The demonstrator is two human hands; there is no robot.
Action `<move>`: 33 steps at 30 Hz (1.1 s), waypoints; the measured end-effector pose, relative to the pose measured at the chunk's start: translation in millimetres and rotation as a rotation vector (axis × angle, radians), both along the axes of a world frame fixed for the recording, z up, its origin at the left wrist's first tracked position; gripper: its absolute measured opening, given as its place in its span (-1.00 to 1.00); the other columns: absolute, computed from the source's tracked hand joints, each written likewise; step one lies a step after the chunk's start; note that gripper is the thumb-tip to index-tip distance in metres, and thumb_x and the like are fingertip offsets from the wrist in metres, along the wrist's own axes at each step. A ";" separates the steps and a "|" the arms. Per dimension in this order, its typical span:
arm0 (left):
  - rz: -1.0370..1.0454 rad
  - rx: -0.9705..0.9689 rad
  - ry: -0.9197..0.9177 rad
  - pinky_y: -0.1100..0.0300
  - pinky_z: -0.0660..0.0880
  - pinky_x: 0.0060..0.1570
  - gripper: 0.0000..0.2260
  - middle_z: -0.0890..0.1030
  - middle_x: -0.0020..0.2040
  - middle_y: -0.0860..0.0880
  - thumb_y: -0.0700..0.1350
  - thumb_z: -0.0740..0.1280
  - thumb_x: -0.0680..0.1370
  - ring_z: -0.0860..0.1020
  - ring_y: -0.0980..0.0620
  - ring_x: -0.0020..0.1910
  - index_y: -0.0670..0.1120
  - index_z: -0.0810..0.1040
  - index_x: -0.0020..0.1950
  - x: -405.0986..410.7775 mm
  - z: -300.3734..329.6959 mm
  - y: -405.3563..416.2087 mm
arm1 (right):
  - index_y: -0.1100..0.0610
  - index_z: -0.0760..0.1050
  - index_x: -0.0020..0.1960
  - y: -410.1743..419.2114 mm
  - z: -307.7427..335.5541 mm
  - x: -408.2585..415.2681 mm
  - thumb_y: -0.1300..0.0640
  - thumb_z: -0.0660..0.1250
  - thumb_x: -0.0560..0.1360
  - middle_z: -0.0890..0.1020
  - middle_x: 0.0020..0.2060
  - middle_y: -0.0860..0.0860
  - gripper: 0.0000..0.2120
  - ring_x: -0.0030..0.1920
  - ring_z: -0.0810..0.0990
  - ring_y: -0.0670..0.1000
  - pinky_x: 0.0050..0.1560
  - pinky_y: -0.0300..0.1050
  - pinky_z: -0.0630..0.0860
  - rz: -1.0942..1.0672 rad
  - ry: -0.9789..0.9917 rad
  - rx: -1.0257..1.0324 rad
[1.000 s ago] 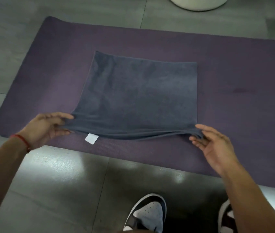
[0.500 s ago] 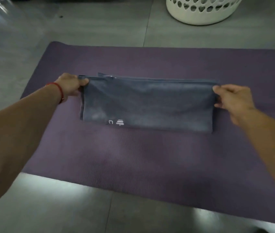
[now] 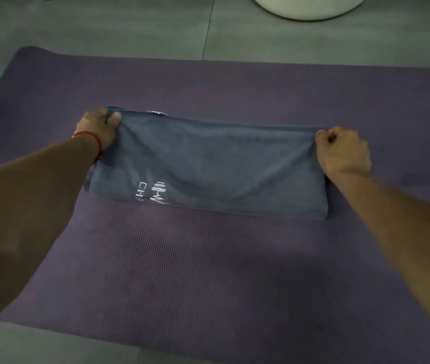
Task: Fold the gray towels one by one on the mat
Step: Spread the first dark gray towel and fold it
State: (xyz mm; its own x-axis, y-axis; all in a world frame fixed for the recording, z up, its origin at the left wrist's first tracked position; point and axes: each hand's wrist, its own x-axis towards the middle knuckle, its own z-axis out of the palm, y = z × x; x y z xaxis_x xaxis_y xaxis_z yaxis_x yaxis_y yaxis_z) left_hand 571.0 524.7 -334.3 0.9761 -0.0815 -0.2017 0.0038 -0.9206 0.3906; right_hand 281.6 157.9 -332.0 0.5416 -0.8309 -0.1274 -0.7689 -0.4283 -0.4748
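Both arms extended: left hand [image 3: 101, 130] and right hand [image 3: 341, 151] each pinch 1 far corner of gray towel [image 3: 208, 166], folded on mat [image 3: 208, 271].

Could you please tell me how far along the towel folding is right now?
Done: the gray towel lies folded over on the mat. In hand: the left hand and right hand pinch its far corners. Left: release, probably another fold; no other towels visible.
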 end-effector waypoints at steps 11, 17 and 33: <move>0.276 -0.064 -0.063 -0.16 0.26 0.39 -0.46 0.36 0.44 -0.34 0.15 0.04 0.66 0.32 -0.34 0.44 -0.22 0.30 0.46 -25.2 4.9 -15.9 | 0.25 0.53 0.18 6.2 22.5 -1.6 -0.20 0.17 0.55 0.62 0.13 0.22 -0.46 0.11 0.59 0.27 0.07 0.04 0.51 -0.026 0.143 0.234; -0.369 0.237 -0.376 -0.33 0.02 0.46 -0.52 0.10 0.61 -0.16 0.13 0.05 0.67 0.06 -0.20 0.59 0.08 0.18 0.58 -164.6 -25.3 11.5 | 0.32 0.49 0.29 60.7 25.2 -60.1 -0.14 0.23 0.60 0.55 0.25 0.34 -0.46 0.26 0.53 0.35 0.23 0.10 0.48 -0.008 0.306 0.146; -0.876 0.240 -0.251 -0.32 -0.12 0.51 -0.43 -0.09 0.66 -0.12 0.15 -0.04 0.66 -0.19 -0.17 0.62 0.03 -0.03 0.65 -260.2 -15.6 -130.0 | 0.10 0.59 -0.17 64.2 29.5 -63.5 0.00 0.54 0.24 0.70 -0.15 0.05 -0.74 -0.05 0.69 0.09 -0.01 0.09 0.67 -0.326 -0.253 0.628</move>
State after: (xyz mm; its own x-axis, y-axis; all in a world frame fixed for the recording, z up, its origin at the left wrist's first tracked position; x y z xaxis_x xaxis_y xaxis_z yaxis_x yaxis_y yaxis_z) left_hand 310.8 394.7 -350.0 0.6039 -0.7907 -0.1007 -0.7864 -0.6117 0.0860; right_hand 218.1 222.1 -302.6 0.3566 -0.7660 -0.5348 -0.6450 0.2122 -0.7341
